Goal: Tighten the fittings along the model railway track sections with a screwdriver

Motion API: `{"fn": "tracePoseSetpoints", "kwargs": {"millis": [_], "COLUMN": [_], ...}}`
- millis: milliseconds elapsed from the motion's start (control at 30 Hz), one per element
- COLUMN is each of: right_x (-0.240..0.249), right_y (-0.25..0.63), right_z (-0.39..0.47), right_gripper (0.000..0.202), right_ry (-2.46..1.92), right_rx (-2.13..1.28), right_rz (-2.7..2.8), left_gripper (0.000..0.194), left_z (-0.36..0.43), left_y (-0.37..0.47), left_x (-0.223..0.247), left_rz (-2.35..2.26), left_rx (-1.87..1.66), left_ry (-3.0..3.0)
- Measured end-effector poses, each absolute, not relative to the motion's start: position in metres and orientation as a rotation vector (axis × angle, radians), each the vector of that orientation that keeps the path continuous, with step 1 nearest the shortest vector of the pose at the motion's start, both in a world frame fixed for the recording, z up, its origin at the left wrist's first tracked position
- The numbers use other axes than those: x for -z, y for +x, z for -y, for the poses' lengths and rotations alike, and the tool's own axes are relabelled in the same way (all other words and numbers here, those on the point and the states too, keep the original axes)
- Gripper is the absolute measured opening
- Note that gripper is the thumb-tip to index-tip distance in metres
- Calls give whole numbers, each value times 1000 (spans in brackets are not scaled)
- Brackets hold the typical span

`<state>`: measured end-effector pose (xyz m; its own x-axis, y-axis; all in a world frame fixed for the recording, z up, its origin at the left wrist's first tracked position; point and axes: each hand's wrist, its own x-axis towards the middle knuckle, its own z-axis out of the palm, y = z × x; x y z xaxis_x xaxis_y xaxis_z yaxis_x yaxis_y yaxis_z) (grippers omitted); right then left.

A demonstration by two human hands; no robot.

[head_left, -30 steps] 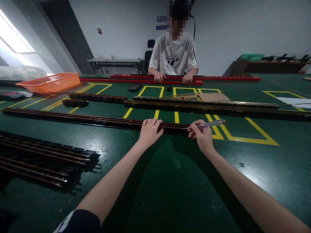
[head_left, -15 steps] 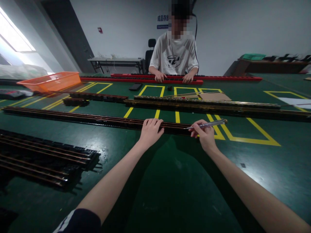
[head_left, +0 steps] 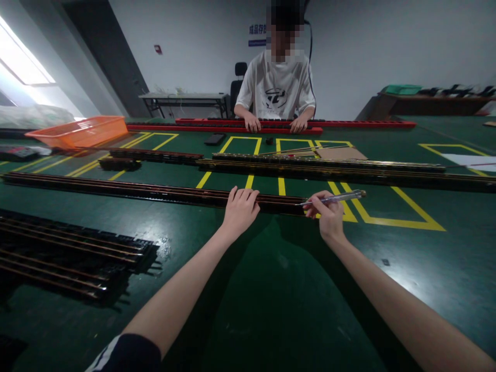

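A long black rail [head_left: 174, 195] with copper-coloured strips along it lies across the green table before me. My left hand [head_left: 241, 209] is laid over the rail, its fingers bent across the top and its thumb on the near side, gripping it. At the rail's right end, my right hand [head_left: 327, 213] is closed around a slim screwdriver [head_left: 343, 197] with a clear handle. The screwdriver lies nearly level, its tip pointing left over the rail; whether the tip touches is too small to tell.
More black rails [head_left: 329, 170] lie farther back, and stacked rails [head_left: 73, 237] sit at the near left. An orange bin [head_left: 79, 133] stands far left. Across the table a person [head_left: 277, 88] has both hands on red bars [head_left: 360, 124]. A cardboard piece [head_left: 341, 153] lies beyond the rails.
The view has shifted very slightly. Both hands stay at the rail, and the screwdriver remains at almost the same spot.
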<state>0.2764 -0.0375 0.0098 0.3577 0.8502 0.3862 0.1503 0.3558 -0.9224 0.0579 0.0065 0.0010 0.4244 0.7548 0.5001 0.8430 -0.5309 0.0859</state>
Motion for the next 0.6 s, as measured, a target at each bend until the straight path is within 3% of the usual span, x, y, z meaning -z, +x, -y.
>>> {"fn": "tracePoseSetpoints", "kwargs": {"millis": [600], "right_x": [-10], "right_y": [276], "right_z": [39], "right_gripper": [19], "right_ry": [-1104], "right_rx": [-509], "right_rz": [1043], "left_gripper": [33], "left_z": [-6], "left_y": [56], "left_x": [-3], "left_rz": [1434], "left_rx": [748], "left_ry": [-2522]}}
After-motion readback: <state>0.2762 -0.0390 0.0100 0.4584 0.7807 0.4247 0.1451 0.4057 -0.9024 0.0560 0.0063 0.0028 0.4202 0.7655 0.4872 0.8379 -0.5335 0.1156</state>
